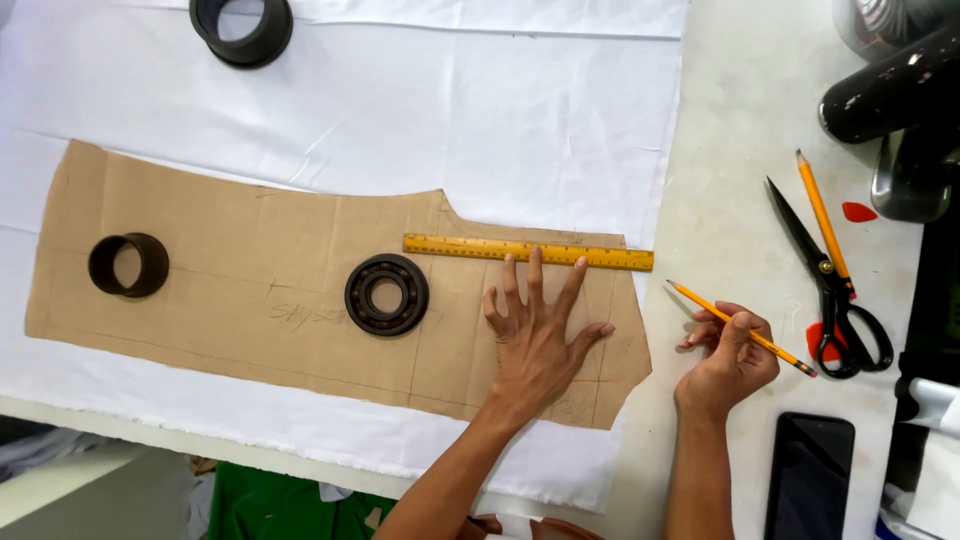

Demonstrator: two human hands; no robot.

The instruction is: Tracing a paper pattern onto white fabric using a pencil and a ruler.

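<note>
I am looking down on a pale, mottled counter [740,120] with a sheet of white cloth [400,110] spread over most of it. On the cloth lies the brown cardboard pattern piece [250,250], long and flat, with a notch cut in its upper edge; I use it as my landmark. My left hand [535,335] rests flat on the pattern's right end, fingers spread wide, gripping nothing, fingertips touching the yellow ruler [528,252] that lies along the pattern's upper right edge. My right hand [730,360] sits on bare counter just right of the pattern, closed around a yellow pencil [740,328] whose tip points back toward the cardboard.

As far as I can judge, the pattern is laid out and weighted: a dark ring bearing [387,294] sits at its middle and a dark short metal sleeve [128,265] near its left end. Faint pencil lines and some writing already cross the cardboard; I see no drawn outline on the cloth, and it looks uncut.

Beyond the pattern's top edge a third dark ring [243,28] rests on the cloth. To the right of the pattern lie black-handled scissors [835,290], a second yellow pencil [822,215] beside them, and a black phone [810,475], screen dark. No packages or signs show.
</note>
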